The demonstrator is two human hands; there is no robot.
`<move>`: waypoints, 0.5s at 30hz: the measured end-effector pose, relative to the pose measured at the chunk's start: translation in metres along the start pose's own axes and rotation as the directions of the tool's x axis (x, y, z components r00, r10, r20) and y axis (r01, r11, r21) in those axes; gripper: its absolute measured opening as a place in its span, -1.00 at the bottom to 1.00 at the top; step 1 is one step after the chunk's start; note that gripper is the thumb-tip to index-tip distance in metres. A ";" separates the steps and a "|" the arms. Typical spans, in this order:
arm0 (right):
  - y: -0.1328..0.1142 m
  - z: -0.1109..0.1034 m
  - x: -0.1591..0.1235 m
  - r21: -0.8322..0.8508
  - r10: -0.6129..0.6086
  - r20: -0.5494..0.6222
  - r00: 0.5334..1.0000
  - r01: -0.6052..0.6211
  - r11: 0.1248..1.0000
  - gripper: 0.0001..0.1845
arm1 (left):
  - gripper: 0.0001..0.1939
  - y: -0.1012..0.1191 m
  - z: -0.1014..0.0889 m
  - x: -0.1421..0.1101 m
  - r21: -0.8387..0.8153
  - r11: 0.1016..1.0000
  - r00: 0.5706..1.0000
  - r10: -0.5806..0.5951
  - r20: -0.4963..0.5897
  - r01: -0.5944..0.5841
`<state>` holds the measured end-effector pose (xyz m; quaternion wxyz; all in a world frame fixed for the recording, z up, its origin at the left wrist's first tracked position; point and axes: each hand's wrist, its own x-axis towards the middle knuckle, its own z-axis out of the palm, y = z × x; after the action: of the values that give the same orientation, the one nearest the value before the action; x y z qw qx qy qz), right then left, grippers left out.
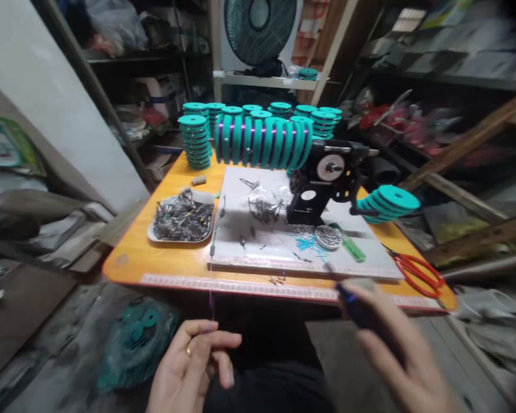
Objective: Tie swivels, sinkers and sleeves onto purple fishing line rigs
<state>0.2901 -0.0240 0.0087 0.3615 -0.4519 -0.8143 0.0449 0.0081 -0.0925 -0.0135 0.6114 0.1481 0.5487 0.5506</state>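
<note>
My left hand (195, 358) is pinched shut on a thin purple line (211, 301), its other fingers half curled. From there the line rises over the table's front edge to a small dark weight (212, 250) on the white board. A tiny blue bit shows at the fingertips. My right hand (406, 344), smeared by motion, is wrapped around a tool with a dark blue handle (370, 321) and a slim tip; blur hides its exact kind. Both hands are in front of the table, apart from each other.
A black winding machine (313, 189) carries a row of teal spools (262, 140), with more stacked behind. A tray (152, 234) of metal pieces stands left. Near the front right are a small dish of metal bits (328, 237), a green tool (353, 250) and red-handled scissors (421, 275).
</note>
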 end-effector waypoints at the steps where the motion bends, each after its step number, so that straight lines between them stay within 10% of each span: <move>1: -0.015 0.010 -0.003 0.060 -0.048 0.065 0.997 0.044 0.997 -0.53 | -0.46 0.000 -0.002 0.000 -0.015 1.000 1.000 0.005 0.010 -0.005; 8: -0.070 0.077 -0.008 0.323 -0.136 0.207 0.969 0.064 0.944 -0.46 | -0.55 -0.001 -0.005 -0.003 0.013 0.988 0.988 0.153 -0.016 -0.153; 15: -0.073 0.091 -0.007 0.364 -0.183 0.201 0.962 0.100 0.926 -0.46 | -0.53 0.012 0.000 -0.004 0.016 0.979 0.979 0.202 -0.002 -0.202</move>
<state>0.1842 -0.0497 -0.0329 0.3410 -0.3116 -0.8604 0.2153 0.0029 -0.0921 -0.0024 0.5503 0.2066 0.5362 0.6058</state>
